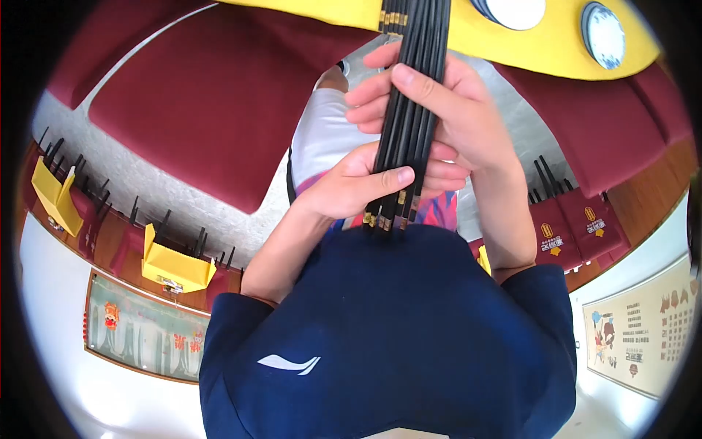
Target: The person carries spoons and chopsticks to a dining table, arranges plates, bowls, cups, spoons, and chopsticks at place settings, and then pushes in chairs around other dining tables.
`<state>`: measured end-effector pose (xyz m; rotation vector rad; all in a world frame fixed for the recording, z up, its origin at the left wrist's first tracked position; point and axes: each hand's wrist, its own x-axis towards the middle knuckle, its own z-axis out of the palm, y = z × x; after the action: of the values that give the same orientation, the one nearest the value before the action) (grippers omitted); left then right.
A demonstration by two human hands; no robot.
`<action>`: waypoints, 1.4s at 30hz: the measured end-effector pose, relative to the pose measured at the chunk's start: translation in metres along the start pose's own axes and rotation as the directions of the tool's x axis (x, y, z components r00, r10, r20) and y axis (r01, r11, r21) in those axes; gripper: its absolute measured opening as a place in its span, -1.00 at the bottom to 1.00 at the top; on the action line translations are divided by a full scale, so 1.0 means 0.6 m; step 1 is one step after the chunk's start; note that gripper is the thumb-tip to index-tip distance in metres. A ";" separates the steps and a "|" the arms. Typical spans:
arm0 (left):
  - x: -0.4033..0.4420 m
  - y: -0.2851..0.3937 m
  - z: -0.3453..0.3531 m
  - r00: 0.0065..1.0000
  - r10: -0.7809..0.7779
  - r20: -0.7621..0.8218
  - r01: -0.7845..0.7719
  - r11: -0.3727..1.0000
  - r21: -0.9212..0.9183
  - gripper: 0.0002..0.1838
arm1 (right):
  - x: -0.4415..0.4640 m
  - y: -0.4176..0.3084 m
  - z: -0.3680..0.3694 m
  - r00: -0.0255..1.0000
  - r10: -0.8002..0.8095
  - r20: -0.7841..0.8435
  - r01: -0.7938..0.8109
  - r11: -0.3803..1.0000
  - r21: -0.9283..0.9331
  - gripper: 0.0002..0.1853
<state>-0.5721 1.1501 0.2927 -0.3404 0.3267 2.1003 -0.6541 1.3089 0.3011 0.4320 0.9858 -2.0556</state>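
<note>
A bundle of black chopsticks [414,91] stands out in front of my chest, with gold bands near its ends. My left hand [358,183] is wrapped round its lower part, thumb across the front. Higher up, my right hand [457,110] grips the same bundle, its thumb lying over the sticks and its fingertips showing on the far side. The bundle's top end reaches over the edge of a yellow table [329,10]. Some finger parts are hidden behind the sticks.
White round dishware [518,10] and a blue-patterned round piece [604,35] sit on the yellow table. Dark red chairs [197,102] flank me on the left, and another dark red chair [578,110] is on the right. Yellow tables [175,267] with chairs stand farther off.
</note>
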 end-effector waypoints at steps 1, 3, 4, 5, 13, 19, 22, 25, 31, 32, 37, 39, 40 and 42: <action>-0.011 0.007 0.019 0.997 -0.022 0.068 0.023 1.000 -0.006 -0.48 | -0.018 -0.011 0.011 1.000 0.000 0.012 0.000 1.000 -0.001 -0.67; -0.026 0.009 0.074 0.994 -0.024 0.109 0.027 0.999 -0.029 -0.45 | -0.064 -0.033 0.036 0.999 -0.027 0.022 0.027 1.000 -0.004 -0.63; -0.032 0.007 0.100 0.991 -0.026 0.135 0.035 0.997 -0.066 -0.43 | -0.088 -0.048 0.050 0.999 -0.041 0.019 0.042 0.999 -0.012 -0.63; -0.037 0.006 0.120 0.984 -0.038 0.172 0.051 0.996 -0.073 -0.41 | -0.113 -0.064 0.066 0.997 -0.079 -0.021 0.078 0.997 -0.010 -0.62; -0.052 -0.012 0.256 0.975 -0.107 0.197 0.071 0.981 0.180 -0.49 | -0.255 -0.110 0.093 0.914 -0.405 -0.029 0.406 0.911 0.073 -0.62; -0.020 -0.067 0.314 0.997 -0.018 0.075 -0.010 0.934 0.357 -0.53 | -0.348 -0.148 0.053 0.906 -0.409 -0.105 0.415 0.909 0.042 -0.58; 0.007 -0.082 0.337 0.997 -0.018 0.076 -0.020 0.879 0.476 -0.53 | -0.385 -0.149 0.034 0.882 -0.447 -0.149 0.435 0.894 -0.105 -0.58; 0.026 -0.098 0.369 0.998 -0.046 0.050 0.014 0.861 0.509 -0.52 | -0.421 -0.182 0.022 0.911 -0.387 -0.142 0.399 0.914 0.068 -0.62; 0.057 -0.121 0.391 0.988 -0.048 0.148 -0.047 0.815 0.577 -0.46 | -0.449 -0.175 -0.018 0.805 -0.588 -0.082 0.591 0.806 0.024 -0.70; 0.060 -0.126 0.397 0.988 -0.069 0.137 -0.026 0.806 0.591 -0.46 | -0.449 -0.171 -0.031 0.784 -0.619 -0.053 0.621 0.783 0.032 -0.71; 0.075 -0.143 0.420 0.990 -0.129 0.064 0.058 0.761 0.646 -0.51 | -0.477 -0.159 -0.056 0.730 -0.682 -0.056 0.683 0.730 0.010 -0.74; 0.083 -0.154 0.428 0.989 -0.142 0.041 0.083 0.767 0.637 -0.51 | -0.489 -0.154 -0.064 0.712 -0.698 -0.074 0.701 0.712 0.024 -0.74; 0.087 -0.160 0.431 0.990 -0.141 0.019 0.098 0.777 0.621 -0.51 | -0.497 -0.151 -0.066 0.695 -0.709 -0.116 0.714 0.700 0.002 -0.74; 0.095 -0.169 0.435 0.988 -0.157 -0.001 0.123 0.772 0.623 -0.51 | -0.511 -0.148 -0.076 0.672 -0.721 -0.170 0.729 0.684 -0.018 -0.75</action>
<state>-0.5442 1.3413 0.5035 0.0878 0.9094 1.7264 -0.5338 1.5354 0.4965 0.2441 1.3629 -2.8057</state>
